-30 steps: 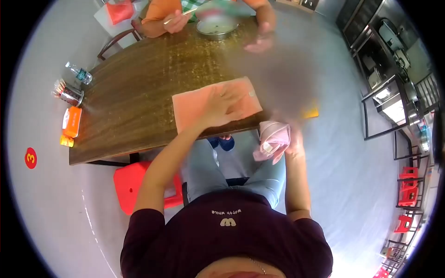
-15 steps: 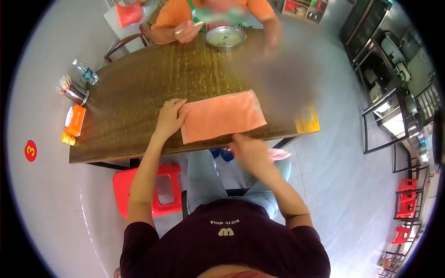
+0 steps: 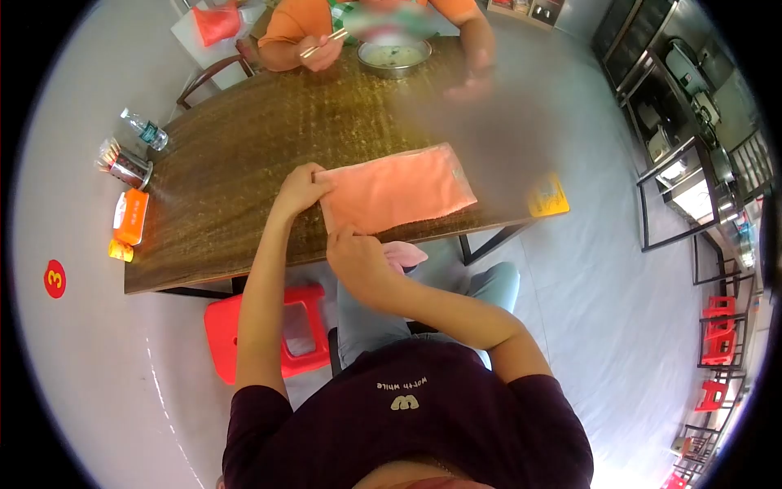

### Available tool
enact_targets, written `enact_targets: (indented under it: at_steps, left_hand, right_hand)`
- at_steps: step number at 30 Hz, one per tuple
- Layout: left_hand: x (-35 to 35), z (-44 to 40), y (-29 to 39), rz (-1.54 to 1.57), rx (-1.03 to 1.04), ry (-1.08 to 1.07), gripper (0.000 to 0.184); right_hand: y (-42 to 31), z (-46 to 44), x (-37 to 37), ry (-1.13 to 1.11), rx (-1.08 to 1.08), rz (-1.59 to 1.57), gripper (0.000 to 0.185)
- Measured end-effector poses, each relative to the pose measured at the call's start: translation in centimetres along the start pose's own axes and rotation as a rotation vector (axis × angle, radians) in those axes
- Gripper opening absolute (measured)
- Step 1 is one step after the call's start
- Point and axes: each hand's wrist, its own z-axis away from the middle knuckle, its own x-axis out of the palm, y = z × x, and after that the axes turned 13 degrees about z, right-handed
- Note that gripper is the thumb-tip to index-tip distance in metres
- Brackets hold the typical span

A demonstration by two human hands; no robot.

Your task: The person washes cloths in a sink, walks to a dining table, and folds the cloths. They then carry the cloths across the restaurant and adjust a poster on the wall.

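A flat, folded salmon-coloured towel, apparently in a clear plastic sleeve, lies near the front edge of the wooden table. My left hand is closed on its upper left corner, thumb over the edge. At the lower left corner my right hand pinches the same short side, with the forearm crossing in front of my body. A pink fabric piece shows behind my right hand at the wrist, partly hidden; whether it is worn or held I cannot tell.
Across the table a person in orange holds chopsticks beside a metal bowl of soup. Along the left edge stand a water bottle, a chopstick holder and a tissue pack. A red stool is below.
My right hand has moved left from below the towel's middle to its lower left corner. The towel has tilted slightly, its right end further up. My left hand now grips its corner.
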Motion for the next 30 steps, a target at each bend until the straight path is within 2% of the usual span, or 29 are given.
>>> enact_targets:
  at_steps: [3,7,9,12,16,21,26,27,30]
  left_hand:
    - [-0.1,0.4,1.4,-0.037,-0.005,-0.016,0.030]
    - [-0.1,-0.2,0.4,0.113,0.128,-0.057,0.021]
    - [-0.7,-0.4,0.4,0.087,0.027,-0.142,0.021]
    - [-1.5,-0.3,0.3,0.049,-0.002,-0.208,0.022]
    - [-2.0,2.2,0.9,0.340,-0.089,-0.087,0.020]
    - [-2.5,3.8,1.2,0.475,-0.189,-0.103,0.022]
    - [-3.5,4.5,-0.2,0.523,-0.240,-0.184,0.023]
    - [-3.7,4.6,-0.1,0.504,-0.224,-0.149,0.022]
    - [-3.0,5.1,0.4,0.474,-0.191,-0.093,0.022]
  right_hand:
    - [-0.3,-0.1,0.3,0.033,0.026,-0.004,0.016]
    - [-0.3,-0.3,0.7,0.086,-0.042,-0.055,0.012]
    - [-0.5,-0.7,1.0,0.091,-0.032,-0.126,0.011]
    - [0.3,-0.6,-0.1,0.077,-0.137,-0.027,0.011]
    - [-0.1,-0.6,-0.1,0.058,-0.193,0.021,0.007]
    - [-0.8,-0.3,-0.1,0.136,-0.144,-0.035,0.005]
    - [-1.0,0.3,-0.3,0.255,-0.078,-0.272,0.004]
    - [-0.9,0.4,-0.5,0.265,-0.061,-0.306,0.004]
    - [0.2,0.8,-0.6,0.216,-0.156,-0.387,0.011]
